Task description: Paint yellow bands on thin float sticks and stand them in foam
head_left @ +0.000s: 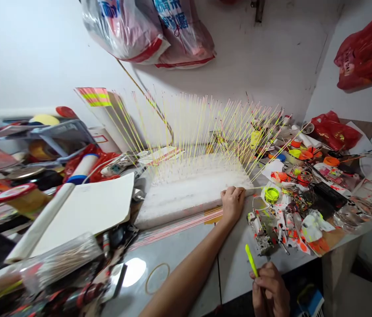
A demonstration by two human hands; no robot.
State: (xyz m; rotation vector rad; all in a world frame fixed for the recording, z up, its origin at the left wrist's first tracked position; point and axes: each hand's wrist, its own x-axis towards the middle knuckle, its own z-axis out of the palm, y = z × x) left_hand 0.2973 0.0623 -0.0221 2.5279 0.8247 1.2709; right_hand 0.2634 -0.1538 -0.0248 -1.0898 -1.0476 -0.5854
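Note:
My left hand (pixel 232 203) reaches across the table and grips the near right corner of a white foam block (pixel 186 193). Many thin yellow and pink sticks (pixel 202 127) stand stuck in the block, fanning upward. My right hand (pixel 269 290) is closed near the table's front edge, pinching a thin stick with a bright yellow-green tip (pixel 251 259) that points up. A small pot of yellow-green paint (pixel 272 194) sits just right of my left hand.
Paint-smeared scraps and small pots (pixel 291 220) crowd the right side of the table. A white notebook (pixel 86 209) and a paper roll lie left of the block. A bundle of pink sticks (pixel 175 228) lies in front. Plastic bags (pixel 149 31) hang on the wall.

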